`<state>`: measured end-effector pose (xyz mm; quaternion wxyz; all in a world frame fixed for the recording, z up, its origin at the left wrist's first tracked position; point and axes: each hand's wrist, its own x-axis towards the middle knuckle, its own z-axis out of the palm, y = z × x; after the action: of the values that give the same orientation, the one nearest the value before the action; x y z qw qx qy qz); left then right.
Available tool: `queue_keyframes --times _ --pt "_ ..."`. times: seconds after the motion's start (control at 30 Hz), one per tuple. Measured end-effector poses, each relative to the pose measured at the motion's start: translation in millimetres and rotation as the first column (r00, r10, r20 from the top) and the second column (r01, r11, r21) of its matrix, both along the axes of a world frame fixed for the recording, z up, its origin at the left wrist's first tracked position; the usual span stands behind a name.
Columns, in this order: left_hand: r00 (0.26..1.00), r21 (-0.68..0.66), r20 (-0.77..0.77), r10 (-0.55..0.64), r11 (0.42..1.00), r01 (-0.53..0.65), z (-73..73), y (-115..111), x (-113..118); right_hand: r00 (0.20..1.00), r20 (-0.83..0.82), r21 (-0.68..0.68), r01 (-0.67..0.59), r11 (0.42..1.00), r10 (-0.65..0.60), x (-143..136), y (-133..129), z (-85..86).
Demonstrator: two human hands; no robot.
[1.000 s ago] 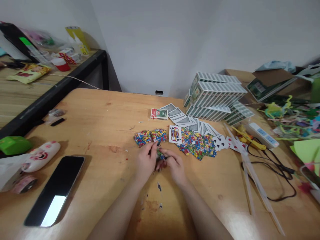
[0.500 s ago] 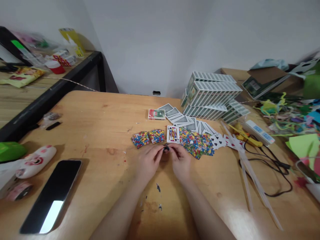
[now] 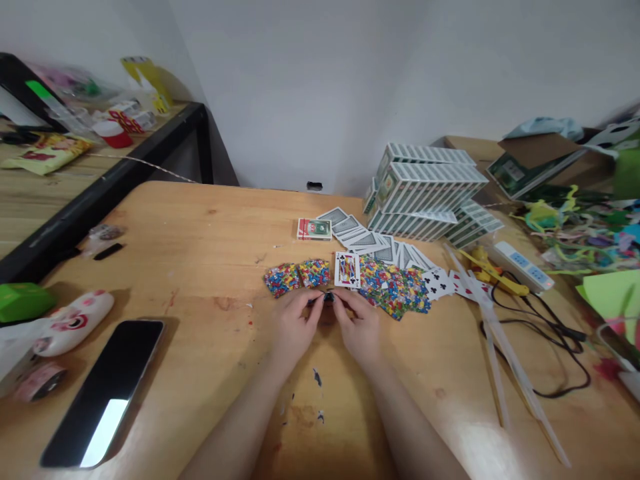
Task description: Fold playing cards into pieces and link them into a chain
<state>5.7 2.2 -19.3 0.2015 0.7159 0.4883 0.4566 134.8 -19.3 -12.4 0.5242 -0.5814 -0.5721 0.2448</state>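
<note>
My left hand (image 3: pixel 299 323) and my right hand (image 3: pixel 359 327) meet over the middle of the table, fingertips pinched on a small dark piece (image 3: pixel 329 297) between them. What the piece is cannot be made out. Just beyond my fingers lies a face card of clubs (image 3: pixel 347 269). Colourful patterned cards lie on its left (image 3: pixel 314 273) and right (image 3: pixel 395 287). Behind them spreads a row of grey-backed cards (image 3: pixel 367 241), beside a red and green card box (image 3: pixel 314 229). Small dark scraps (image 3: pixel 317 378) lie between my forearms.
Striped boxes (image 3: pixel 430 190) are stacked at the back right. Clear plastic strips (image 3: pixel 510 360), a black cable (image 3: pixel 550 333), yellow-handled pliers (image 3: pixel 495 275) and a power strip (image 3: pixel 525 267) lie right. A phone (image 3: pixel 105 393) and white plush-like case (image 3: pixel 75 322) lie left.
The fingertips of both hands have shifted slightly around the small dark piece, which sits a little further left. The view has moved very slightly; the cards and boxes lie as before.
</note>
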Motion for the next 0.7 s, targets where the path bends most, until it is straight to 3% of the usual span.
queue_keyframes --times 0.3,0.7 --pt "1.0 0.037 0.017 0.009 0.999 -0.009 7.5 -0.5 3.1 0.998 0.058 0.017 0.022 1.0 -0.023 -5.1 -5.5 0.8" --pt "0.999 0.031 0.03 0.042 0.999 -0.043 7.1 -1.5 4.1 0.995 0.1 0.083 0.012 0.996 -0.021 -1.2 -2.7 2.1"
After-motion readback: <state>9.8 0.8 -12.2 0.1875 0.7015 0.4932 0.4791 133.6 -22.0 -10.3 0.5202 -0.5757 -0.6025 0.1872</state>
